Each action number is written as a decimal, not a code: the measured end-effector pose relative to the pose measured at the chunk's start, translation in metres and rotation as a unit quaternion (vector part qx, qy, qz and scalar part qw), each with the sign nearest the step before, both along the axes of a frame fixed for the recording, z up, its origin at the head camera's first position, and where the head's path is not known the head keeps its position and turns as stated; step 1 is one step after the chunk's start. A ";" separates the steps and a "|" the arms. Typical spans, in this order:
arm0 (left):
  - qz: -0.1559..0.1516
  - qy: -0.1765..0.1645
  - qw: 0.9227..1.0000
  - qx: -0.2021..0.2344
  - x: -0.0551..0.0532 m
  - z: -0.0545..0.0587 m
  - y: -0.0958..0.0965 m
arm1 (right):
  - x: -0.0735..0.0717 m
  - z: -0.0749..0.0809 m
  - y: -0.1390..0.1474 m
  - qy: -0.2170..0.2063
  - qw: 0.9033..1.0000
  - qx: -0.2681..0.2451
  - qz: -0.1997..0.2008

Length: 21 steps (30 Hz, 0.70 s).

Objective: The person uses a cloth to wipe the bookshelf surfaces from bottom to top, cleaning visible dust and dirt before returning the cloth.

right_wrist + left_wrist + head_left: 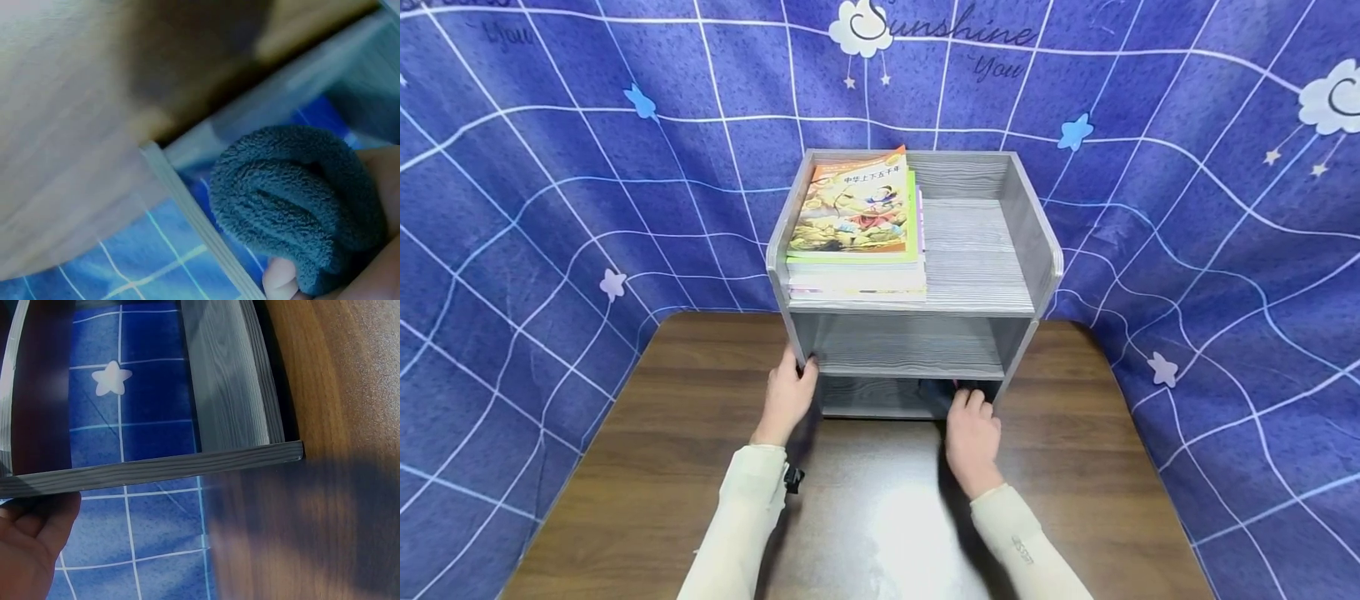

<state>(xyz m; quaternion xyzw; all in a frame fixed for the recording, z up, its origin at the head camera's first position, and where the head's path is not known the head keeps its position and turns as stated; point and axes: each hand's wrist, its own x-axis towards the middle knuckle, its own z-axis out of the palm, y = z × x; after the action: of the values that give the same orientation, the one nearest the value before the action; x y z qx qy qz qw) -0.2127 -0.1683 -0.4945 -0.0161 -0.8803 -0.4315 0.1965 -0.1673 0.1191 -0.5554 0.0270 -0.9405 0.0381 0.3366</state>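
One left hand point(786, 396) on my remote feed, gripping a grey wood-grain three-tier shelf point(910, 343) by its left side, colourful paperback books point(853, 217) stacked upper left, right hand point(973, 432) clutching a rolled, dark blue-grey, fuzzy towel point(284, 203), low at the shelf's right end.

Curtain point(700, 167) “Sunshine”, “You”; book point(853, 212) apparently “中华上下五千年”

The head view is bright, with white glare on the tabletop point(880, 483) between shadows along both sleeves point(741, 508), while the left wrist view is dimmer and the bluish right wrist view blurs that tabletop behind a sharper cloth point(284, 200).
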 end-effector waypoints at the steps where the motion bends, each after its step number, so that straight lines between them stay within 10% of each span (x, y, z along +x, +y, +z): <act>1: 0.001 0.002 1.000 -0.001 0.000 0.000 0.000 | -0.002 -0.005 -0.001 0.007 1.000 0.013 -0.005; 9: 0.011 0.002 1.000 -0.017 0.001 0.001 -0.001 | 0.006 -0.032 -0.015 -0.021 0.997 0.080 -0.006; 21: 0.006 -0.005 1.000 -0.027 0.001 0.002 0.002 | -0.020 -0.013 -0.001 0.039 0.998 0.040 -0.007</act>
<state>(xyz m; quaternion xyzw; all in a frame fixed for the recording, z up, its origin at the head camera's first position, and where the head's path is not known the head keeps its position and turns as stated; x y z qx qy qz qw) -0.2117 -0.1661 -0.4926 -0.0143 -0.8925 -0.4069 0.1944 -0.1873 0.1176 -0.5686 0.0358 -0.9278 -0.0032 0.3715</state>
